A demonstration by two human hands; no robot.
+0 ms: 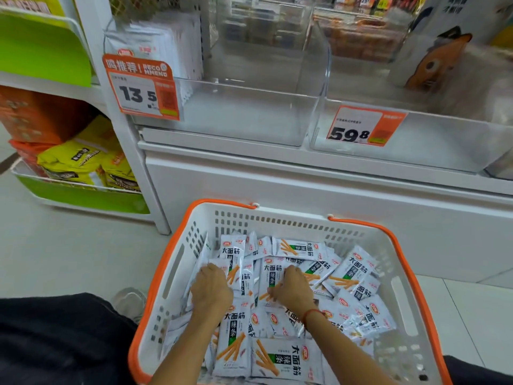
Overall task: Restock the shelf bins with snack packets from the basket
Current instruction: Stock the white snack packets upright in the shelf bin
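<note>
Gathering is the step in hand: your left hand [211,287] and right hand [292,289] both curl onto white spicy-strip snack packets [280,357] heaped in the orange-rimmed basket [166,273] on the floor. Each hand grips packets near the pile's middle. Next, you likely lift a bunch toward twelve o'clock, into the clear bin [244,118] behind the 13.5 price tag [141,88], which looks mostly unfilled.

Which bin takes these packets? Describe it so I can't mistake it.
Look at the white shelf directly above the basket. Two clear bins sit side by side; take the left bin. It alone carries the orange 13.5 tag and holds matching white packets at its back.
</note>
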